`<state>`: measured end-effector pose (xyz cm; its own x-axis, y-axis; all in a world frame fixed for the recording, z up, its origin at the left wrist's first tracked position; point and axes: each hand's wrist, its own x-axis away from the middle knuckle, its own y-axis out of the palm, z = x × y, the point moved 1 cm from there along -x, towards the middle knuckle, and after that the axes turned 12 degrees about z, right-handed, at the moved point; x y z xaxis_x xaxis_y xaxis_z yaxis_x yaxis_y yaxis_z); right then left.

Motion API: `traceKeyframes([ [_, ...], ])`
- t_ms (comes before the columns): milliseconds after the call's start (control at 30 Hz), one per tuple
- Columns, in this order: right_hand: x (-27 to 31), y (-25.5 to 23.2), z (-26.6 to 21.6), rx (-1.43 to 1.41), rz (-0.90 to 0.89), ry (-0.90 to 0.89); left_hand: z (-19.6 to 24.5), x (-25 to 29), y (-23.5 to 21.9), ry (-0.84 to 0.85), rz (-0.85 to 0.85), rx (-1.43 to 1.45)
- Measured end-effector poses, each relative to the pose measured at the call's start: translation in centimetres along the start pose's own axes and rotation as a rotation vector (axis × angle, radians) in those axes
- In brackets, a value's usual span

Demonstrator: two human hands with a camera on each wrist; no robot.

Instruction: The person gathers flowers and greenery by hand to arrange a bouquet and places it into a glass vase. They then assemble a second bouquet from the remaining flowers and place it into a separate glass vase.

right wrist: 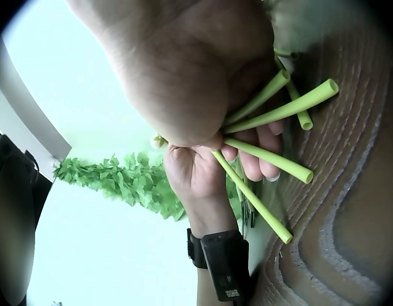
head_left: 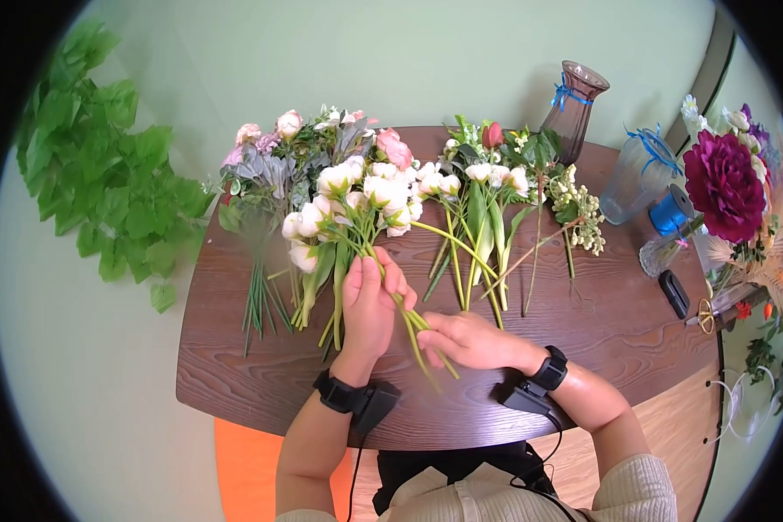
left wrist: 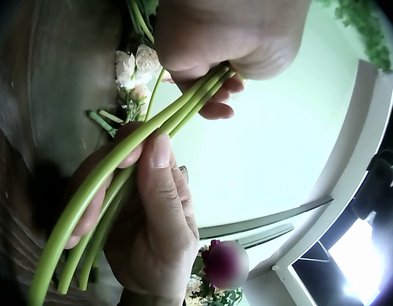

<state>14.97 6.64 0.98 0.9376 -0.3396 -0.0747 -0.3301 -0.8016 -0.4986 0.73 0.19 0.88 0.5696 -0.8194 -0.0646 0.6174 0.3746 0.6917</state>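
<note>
A bunch of white artificial flowers with green stems leans over the middle of the table. My left hand grips its stems just below the blooms. Lower down, my right hand holds the same stems between thumb and fingers. In the left wrist view, several smooth green stems run from the left hand past the right thumb. Their cut, hollow ends fan out below the right hand in the right wrist view, close over the wood.
Pink flowers and grey-green foliage lie behind on the wooden table. More white blooms, a red tulip and berry sprigs lie right. Beyond stand a purple vase, a clear vase, blue ribbon and scissors.
</note>
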Motion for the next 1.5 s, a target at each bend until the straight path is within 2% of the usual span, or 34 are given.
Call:
traceKeyframes([
  [167,0.0,0.2,-0.8,0.066,0.048,0.017,0.1,0.2,0.4,0.06,0.033,-0.006],
  [233,-0.1,0.4,-0.8,0.22,0.068,-0.068,-0.1,0.3,0.5,0.058,0.043,-0.021],
  [300,-0.1,0.7,-0.1,0.182,0.057,-0.074,-0.2,0.3,0.5,0.056,0.052,-0.038],
  [500,0.0,0.6,0.0,0.145,0.023,-0.078,0.0,0.1,0.3,-0.003,0.023,0.008],
  [600,-0.1,0.3,-0.1,0.12,-0.016,-0.066,0.8,0.0,0.7,-0.097,0.019,0.09],
  [700,-0.1,0.1,-0.2,0.105,-0.046,-0.05,1.0,-0.1,0.7,-0.151,0.099,0.118],
  [767,-0.2,-0.1,-0.2,0.095,-0.054,-0.042,0.8,-0.3,0.0,-0.145,-0.027,0.121],
  [867,-0.3,-0.5,0.3,0.079,-0.054,-0.053,0.3,-0.7,-0.7,-0.149,-0.069,0.158],
  [933,-0.6,-1.0,1.0,-0.117,0.17,-0.019,-0.2,-1.0,-1.1,-0.143,-0.046,0.148],
  [967,-0.7,-1.6,1.1,-0.125,0.32,-0.025,-0.4,-1.1,-1.3,-0.136,-0.021,0.139],
  [1067,-1.2,-3.6,1.1,0.11,0.812,-0.086,-1.3,-1.3,-1.5,-0.127,0.08,0.086],
  [1133,-1.3,-4.9,2.4,0.33,0.948,-0.12,-1.8,-1.5,-2.0,-0.129,0.096,0.078],
  [1200,-1.3,-5.3,3.5,0.437,0.979,-0.186,-1.8,-1.7,-2.1,-0.123,0.143,0.069],
  [1300,-1.4,-5.2,3.8,0.361,0.911,-0.002,-1.7,-1.7,-2.1,-0.103,0.164,0.055],
  [1400,-1.4,-5.2,3.6,0.464,0.836,0.005,-1.6,-1.7,-2.2,-0.1,0.147,0.084],
  [1500,-1.4,-5.4,4.4,0.528,0.841,-0.044,-1.4,-1.6,-2.0,-0.087,0.112,0.102],
])
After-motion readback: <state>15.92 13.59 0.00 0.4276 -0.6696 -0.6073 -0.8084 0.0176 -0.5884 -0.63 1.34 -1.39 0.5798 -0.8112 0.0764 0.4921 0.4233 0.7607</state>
